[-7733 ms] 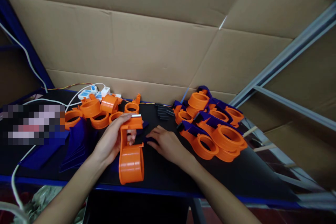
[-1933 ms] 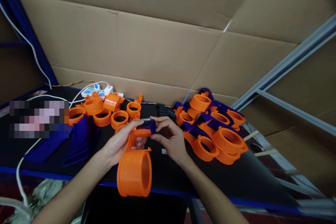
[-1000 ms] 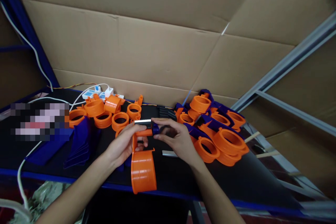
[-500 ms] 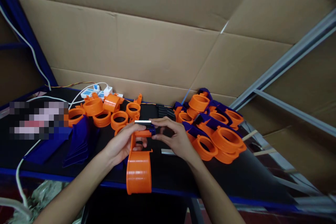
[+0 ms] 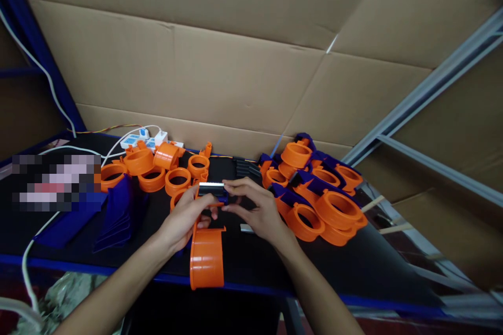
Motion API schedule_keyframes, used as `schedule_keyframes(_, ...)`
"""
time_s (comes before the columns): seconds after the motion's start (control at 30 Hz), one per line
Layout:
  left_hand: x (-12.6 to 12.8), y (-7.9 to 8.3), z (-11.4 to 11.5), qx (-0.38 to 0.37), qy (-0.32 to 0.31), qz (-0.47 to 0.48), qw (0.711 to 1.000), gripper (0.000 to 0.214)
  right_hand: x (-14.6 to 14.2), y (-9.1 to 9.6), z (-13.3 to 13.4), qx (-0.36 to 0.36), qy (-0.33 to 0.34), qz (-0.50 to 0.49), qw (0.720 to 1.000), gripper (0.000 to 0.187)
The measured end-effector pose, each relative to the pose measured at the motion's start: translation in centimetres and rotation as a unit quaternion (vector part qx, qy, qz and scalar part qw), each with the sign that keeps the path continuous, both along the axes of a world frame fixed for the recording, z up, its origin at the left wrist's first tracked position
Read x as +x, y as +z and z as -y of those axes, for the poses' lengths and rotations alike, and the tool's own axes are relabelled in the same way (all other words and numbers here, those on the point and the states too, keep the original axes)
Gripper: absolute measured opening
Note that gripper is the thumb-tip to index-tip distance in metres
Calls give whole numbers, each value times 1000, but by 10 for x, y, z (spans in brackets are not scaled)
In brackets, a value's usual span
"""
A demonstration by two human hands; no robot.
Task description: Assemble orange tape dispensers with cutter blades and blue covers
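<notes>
Orange holder (image 5: 207,259) was held in both hands at the black table's (image 5: 369,267) near edge.
The left hand (image 5: 183,217) gripped the holder, thumb against its black strip (image 5: 212,192) (topped by a toothed blade (image 5: 211,185)); the right hand (image 5: 257,208) pinched the blue piece (image 5: 223,198) at its right end. Blue-and-orange assemblies (image 5: 340,207) lay right of the holder, loose orange rings (image 5: 167,156) beyond it leftward.
</notes>
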State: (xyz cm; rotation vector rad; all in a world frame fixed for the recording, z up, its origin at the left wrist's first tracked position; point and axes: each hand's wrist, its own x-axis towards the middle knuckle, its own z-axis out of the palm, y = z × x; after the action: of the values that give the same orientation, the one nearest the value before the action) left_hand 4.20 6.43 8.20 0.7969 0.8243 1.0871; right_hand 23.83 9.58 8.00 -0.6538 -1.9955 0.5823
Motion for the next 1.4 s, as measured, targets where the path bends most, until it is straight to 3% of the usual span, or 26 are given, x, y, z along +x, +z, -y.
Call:
schedule_keyframes(0.37, 1, -2, 1, 51, 22, -93, 994, 15, -1, 4, 2, 0, -3, -17, 1000, 35)
schedule_keyframes(0.73, -2, -2, 4, 125, 29, -121, 984, 19, -5, 5, 9, -24, -16, -62, 998, 30)
schedule_keyframes(0.83, -3, 1, 4, 138, 16, -74, 988, 24, -5, 5, 8, -21, -25, -67, 997, 29)
schedule_keyframes(0.9, -4, 6, 5, 135, -17, 9, 991, 32, -2, 6, 7, -18, -45, -59, 997, 31)
schedule_keyframes(1.0, -5, 14, 9, 97, -80, 155, 980, 40, 5, 11, 5, -11, -83, -33, 996, 51)
schedule_keyframes(1.07, -5, 15, 10, 74, -95, 198, 973, 44, 10, 13, 5, -12, -86, -28, 996, 70)
schedule_keyframes(1.2, -7, 12, 9, 85, -91, 191, 974, 55, 14, 16, 7, -35, -49, -31, 998, 85)
schedule_keyframes(1.4, -15, 10, 4, 145, -3, 149, 978, 46, 15, 17, 8, -74, -10, -82, 994, 63)
